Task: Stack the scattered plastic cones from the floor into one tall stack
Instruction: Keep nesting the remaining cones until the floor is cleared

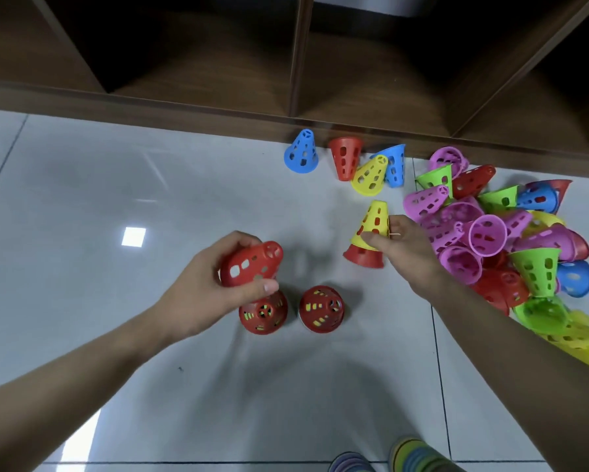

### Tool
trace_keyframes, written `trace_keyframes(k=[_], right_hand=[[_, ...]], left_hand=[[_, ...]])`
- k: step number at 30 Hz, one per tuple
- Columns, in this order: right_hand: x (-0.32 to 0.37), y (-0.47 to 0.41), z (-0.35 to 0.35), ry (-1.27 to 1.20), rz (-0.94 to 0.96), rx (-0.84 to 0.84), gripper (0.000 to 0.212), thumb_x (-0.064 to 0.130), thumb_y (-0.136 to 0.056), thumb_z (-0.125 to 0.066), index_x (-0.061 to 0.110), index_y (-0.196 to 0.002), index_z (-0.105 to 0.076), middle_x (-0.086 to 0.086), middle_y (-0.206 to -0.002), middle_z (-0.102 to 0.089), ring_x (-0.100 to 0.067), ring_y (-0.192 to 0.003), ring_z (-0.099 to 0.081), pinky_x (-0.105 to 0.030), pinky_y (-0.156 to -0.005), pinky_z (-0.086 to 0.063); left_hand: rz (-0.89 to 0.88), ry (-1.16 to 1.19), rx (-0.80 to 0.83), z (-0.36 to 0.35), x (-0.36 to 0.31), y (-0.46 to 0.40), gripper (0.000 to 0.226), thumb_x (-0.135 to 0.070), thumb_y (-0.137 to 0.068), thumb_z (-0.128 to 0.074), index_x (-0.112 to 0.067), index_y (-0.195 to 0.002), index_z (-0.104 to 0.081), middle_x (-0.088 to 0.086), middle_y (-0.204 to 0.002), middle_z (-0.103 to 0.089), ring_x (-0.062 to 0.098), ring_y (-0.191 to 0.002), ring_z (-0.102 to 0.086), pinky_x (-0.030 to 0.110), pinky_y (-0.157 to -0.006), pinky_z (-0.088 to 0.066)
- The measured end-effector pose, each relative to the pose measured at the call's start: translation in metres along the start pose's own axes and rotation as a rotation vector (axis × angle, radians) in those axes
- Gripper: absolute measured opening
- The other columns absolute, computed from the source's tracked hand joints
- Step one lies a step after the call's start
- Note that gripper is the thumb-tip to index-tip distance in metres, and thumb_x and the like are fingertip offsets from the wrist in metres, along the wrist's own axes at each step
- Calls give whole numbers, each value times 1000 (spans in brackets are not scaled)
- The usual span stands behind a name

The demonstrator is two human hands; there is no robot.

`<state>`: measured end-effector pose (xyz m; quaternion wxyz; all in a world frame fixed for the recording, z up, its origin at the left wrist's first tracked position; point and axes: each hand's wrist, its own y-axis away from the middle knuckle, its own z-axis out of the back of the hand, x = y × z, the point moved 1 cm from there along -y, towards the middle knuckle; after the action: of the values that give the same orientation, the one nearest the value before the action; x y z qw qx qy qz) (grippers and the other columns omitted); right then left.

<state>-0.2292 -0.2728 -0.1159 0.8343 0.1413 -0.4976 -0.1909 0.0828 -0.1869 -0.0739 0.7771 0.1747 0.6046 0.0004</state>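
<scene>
Leftmost, left hand (214,284) gripping tilted red cone (252,264), fingers curled round it, just above red stack (263,312) on floor tile (82,199). Second red stack (321,309) just right. Right hand (405,247) pinching yellow cone (373,224) seated on red base cone (364,256). Loose cones far by shelf (286,110); mixed pile (511,240) at right.

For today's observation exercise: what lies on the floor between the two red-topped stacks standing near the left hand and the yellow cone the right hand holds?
Bare floor tile: the head view shows nothing between the red-topped stacks and the yellow cone.
</scene>
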Motion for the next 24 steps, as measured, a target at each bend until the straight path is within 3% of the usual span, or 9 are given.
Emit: trace_keyframes(k=[3,7,10,12,14,18,20,22,24], right_hand=[[5,19,2,-80,83,-5,32,12,-82,-81,12,-105,-59,0,-96,-71,0,-77,-69,-9,-65,-50],[19,56,10,-87,268,52,36,12,-79,-83,23,-101,-57,-3,-104,-73,-17,-97,-71,-31,-87,-55],[21,91,11,70,430,141,43,18,-76,-85,27,-107,-57,9,-109,-69,-11,-104,-66,-24,-94,-48],[18,111,6,177,470,202,48,24,-74,-85,30,-111,-55,15,-112,-65,-5,-106,-62,-21,-93,-48],[12,119,0,213,473,224,50,29,-72,-85,33,-112,-55,16,-111,-64,-5,-101,-62,-27,-87,-52],[6,118,-5,264,475,249,45,33,-73,-82,33,-109,-56,16,-109,-64,-9,-103,-62,-36,-86,-54],[5,114,-2,292,499,265,42,32,-75,-83,33,-109,-58,16,-108,-65,-10,-101,-64,-28,-86,-53],[8,111,6,321,532,277,40,30,-76,-84,29,-109,-61,15,-107,-66,-4,-102,-64,-13,-87,-46],[14,109,18,362,550,313,35,30,-78,-84,24,-106,-63,11,-105,-68,-1,-104,-61,-8,-88,-42]], left_hand=[[3,-12,12,-5,1,15,45,-38,-70,-85,-26,-107,-64,-5,-103,-69,15,-93,-69,22,-79,-56],[-55,21,-54,-5,-7,34,44,-44,-77,-78,-28,-114,-63,-4,-111,-68,16,-103,-67,27,-84,-56],[-51,23,-70,-9,-6,47,47,-54,-76,-72,-32,-116,-64,-8,-111,-68,12,-105,-66,26,-86,-54],[-33,-29,-73,-14,2,52,50,-58,-76,-70,-31,-119,-65,-12,-117,-67,7,-111,-62,25,-93,-51],[-32,-123,-73,-19,12,54,53,-58,-80,-73,-32,-125,-64,-16,-126,-63,4,-122,-56,26,-103,-44],[-3,-301,-40,-24,26,53,60,-49,-83,-75,-34,-137,-56,-19,-136,-57,-6,-125,-48,11,-106,-34],[8,-383,-24,-24,30,52,65,-44,-85,-76,-32,-144,-50,-14,-142,-53,-2,-128,-45,6,-103,-30],[22,-448,-7,-23,29,51,68,-41,-87,-75,-30,-147,-46,-12,-144,-50,4,-132,-43,13,-104,-29],[28,-533,20,-20,26,49,69,-43,-88,-74,-27,-149,-44,-8,-146,-50,10,-134,-44,18,-106,-30]])
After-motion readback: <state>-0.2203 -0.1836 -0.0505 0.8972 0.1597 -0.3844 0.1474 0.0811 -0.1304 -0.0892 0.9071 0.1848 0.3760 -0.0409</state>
